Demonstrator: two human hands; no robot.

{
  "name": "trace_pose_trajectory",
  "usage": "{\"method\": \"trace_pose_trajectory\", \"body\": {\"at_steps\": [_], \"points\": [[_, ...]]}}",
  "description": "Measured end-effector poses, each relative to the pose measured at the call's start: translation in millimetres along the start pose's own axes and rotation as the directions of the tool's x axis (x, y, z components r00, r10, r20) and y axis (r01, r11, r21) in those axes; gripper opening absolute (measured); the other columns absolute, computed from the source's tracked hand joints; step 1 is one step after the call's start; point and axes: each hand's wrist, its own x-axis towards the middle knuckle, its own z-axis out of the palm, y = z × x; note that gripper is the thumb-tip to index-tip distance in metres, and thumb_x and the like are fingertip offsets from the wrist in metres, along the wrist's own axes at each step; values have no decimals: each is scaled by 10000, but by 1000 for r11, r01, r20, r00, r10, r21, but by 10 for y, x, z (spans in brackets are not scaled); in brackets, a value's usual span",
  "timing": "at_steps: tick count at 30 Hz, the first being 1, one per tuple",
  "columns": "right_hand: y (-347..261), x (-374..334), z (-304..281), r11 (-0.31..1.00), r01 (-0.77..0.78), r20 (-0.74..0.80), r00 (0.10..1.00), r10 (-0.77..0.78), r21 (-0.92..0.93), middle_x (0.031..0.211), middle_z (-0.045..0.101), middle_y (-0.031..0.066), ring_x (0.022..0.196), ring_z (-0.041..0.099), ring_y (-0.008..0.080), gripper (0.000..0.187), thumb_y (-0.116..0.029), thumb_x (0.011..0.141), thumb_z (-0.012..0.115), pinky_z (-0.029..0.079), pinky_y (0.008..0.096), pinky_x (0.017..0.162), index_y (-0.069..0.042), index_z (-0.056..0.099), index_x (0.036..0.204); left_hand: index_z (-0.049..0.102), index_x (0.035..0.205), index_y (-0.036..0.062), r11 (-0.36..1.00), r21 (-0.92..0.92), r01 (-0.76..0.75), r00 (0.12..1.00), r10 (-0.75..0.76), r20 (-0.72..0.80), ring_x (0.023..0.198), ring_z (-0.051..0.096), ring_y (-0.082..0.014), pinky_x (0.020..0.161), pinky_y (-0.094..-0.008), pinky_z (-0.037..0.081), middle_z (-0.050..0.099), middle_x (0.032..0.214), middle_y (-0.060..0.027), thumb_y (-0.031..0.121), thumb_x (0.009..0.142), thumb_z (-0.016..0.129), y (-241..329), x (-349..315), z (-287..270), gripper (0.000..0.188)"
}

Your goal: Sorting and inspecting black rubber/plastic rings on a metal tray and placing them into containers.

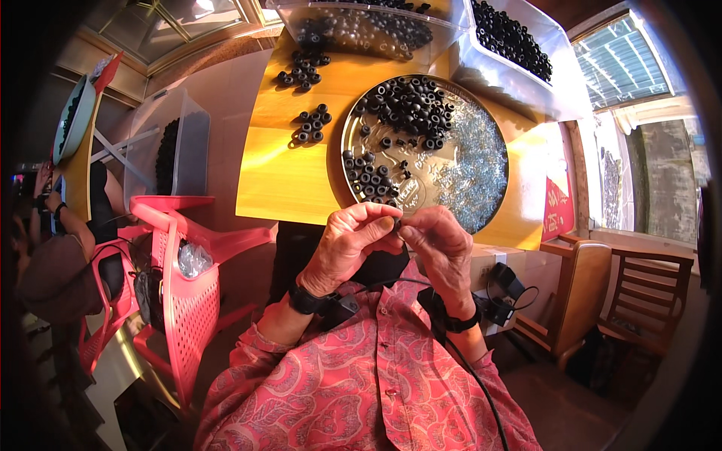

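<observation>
My left hand (pixel 356 239) and my right hand (pixel 440 244) meet in front of my chest, at the near edge of a round metal tray (pixel 423 174). Fingertips of both pinch a small black piece (pixel 397 223), mostly covered, perhaps one of the ring-shaped parts. On the tray, a heap of black ring-shaped parts (pixel 414 105) lies at the back. A smaller group of black rings (pixel 370 179) sits at its near left. Many tiny shiny clear-bluish bits (pixel 474 173) spread over the right side, and a few small dark pieces (pixel 405 169) lie in the middle.
The yellow table (pixel 282 177) also holds two loose clusters of black rings (pixel 310 124). Clear plastic bins of black parts (pixel 511 45) stand at the back. A pink plastic chair (pixel 180 278) is on the left, with another person (pixel 60 274) beyond. Wooden chairs (pixel 647 293) stand right.
</observation>
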Motion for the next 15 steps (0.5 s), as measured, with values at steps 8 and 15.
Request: {"method": "trace_pose_trajectory", "body": {"at_steps": [8, 15], "points": [[-176, 61, -30, 895, -343, 180, 936, 301, 285, 880, 654, 17, 757, 579, 48, 77, -43, 856, 697, 480, 200, 669, -2, 636, 879, 594, 1152, -17, 995, -7, 96, 990, -95, 102, 746, 668, -133, 715, -251, 556, 667, 873, -67, 145, 921, 624, 88, -31, -55, 284], [43, 286, -20, 892, 44, -91, 991, -95, -449, 803, 630, 70, 632, 607, 148, 74, -58, 835, 683, 466, 265, 570, -26, 644, 890, 586, 1143, -34, 987, -150, 62, 997, -53, 61, 736, 652, -152, 685, -277, 554, 651, 928, -106, 147, 924, 612, 49, 6, -115, 285]]}}
